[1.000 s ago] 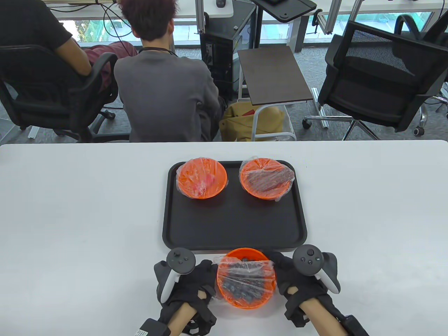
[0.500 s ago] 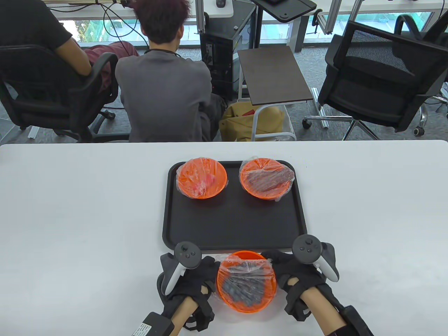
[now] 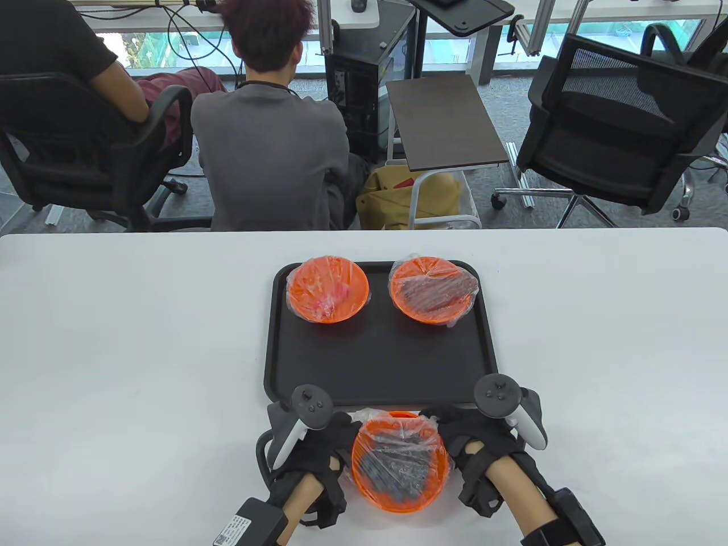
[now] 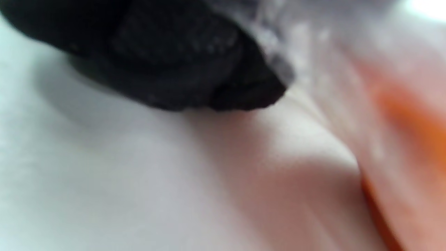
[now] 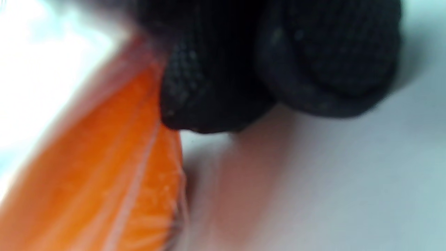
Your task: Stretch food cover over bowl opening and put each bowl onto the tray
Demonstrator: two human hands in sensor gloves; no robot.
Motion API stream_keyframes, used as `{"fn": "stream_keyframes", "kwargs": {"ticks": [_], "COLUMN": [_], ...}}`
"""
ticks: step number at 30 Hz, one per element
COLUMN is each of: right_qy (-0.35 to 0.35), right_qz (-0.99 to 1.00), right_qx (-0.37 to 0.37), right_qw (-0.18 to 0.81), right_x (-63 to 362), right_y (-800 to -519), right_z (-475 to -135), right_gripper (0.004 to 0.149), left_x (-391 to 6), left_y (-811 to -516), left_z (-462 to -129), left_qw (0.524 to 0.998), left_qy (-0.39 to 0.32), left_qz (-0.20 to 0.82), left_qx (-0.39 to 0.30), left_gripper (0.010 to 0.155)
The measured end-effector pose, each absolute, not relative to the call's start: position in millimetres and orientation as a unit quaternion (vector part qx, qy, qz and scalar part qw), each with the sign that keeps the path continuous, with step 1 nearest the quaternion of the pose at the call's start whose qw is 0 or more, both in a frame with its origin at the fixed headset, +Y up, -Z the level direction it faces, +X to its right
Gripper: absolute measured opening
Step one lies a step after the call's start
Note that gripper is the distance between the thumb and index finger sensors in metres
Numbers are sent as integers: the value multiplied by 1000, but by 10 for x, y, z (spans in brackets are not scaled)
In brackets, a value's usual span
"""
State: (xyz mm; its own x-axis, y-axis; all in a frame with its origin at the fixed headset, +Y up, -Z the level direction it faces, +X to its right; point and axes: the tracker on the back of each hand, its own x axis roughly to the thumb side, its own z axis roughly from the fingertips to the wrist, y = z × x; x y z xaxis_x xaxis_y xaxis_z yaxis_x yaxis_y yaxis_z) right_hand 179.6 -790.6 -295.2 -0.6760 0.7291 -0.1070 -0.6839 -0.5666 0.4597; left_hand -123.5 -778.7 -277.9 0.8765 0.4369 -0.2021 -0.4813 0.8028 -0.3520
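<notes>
An orange bowl (image 3: 398, 463) with dark contents stands on the white table just in front of the black tray (image 3: 381, 369). A clear food cover (image 3: 401, 449) lies crinkled over most of its opening; a strip of the far rim still shows. My left hand (image 3: 341, 432) and right hand (image 3: 449, 429) flank the bowl's far half, fingers curled on the cover's edge. In the left wrist view, curled gloved fingers (image 4: 195, 69) hold film (image 4: 289, 45) beside the bowl (image 4: 411, 118). In the right wrist view, curled fingers (image 5: 278, 62) press against the bowl's wall (image 5: 104, 181).
Two covered orange bowls sit at the tray's back, one on the left (image 3: 328, 289) and one on the right (image 3: 433, 289). Behind the table, two people sit facing away, with office chairs (image 3: 614, 131) and a small side table (image 3: 446, 122).
Both hands have slid away from me along the bowl's sides toward the tray. The cover has been drawn farther over the far part of the opening.
</notes>
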Motion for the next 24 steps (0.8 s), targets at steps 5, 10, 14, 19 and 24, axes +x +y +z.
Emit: {"fn": "stream_keyframes", "kwargs": {"ticks": [5, 10, 14, 19, 24], "right_qy": [225, 208, 203, 199, 203], "right_qz": [884, 892, 893, 898, 899], "right_qx": [24, 5, -7, -30, -39], "right_qw": [409, 402, 401, 391, 386], "right_x": [1810, 1813, 1810, 1808, 1804], "right_y": [-7925, -7928, -7917, -7906, -7902], "right_z": [-2943, -2945, -2939, -2926, -2913], "right_gripper": [48, 49, 48, 48, 47], "left_x": [-1232, -1229, -1230, -1240, -1260], "left_y": [-7792, -7795, -7794, -7789, -7820], "left_z": [-2772, -2767, -2772, -2758, -2744], "left_qw": [947, 945, 946, 944, 934], "left_qy": [55, 57, 60, 82, 93], "left_qz": [247, 255, 254, 264, 282], "left_qx": [-199, -198, -191, -180, -198], "left_gripper": [48, 49, 49, 48, 51]}}
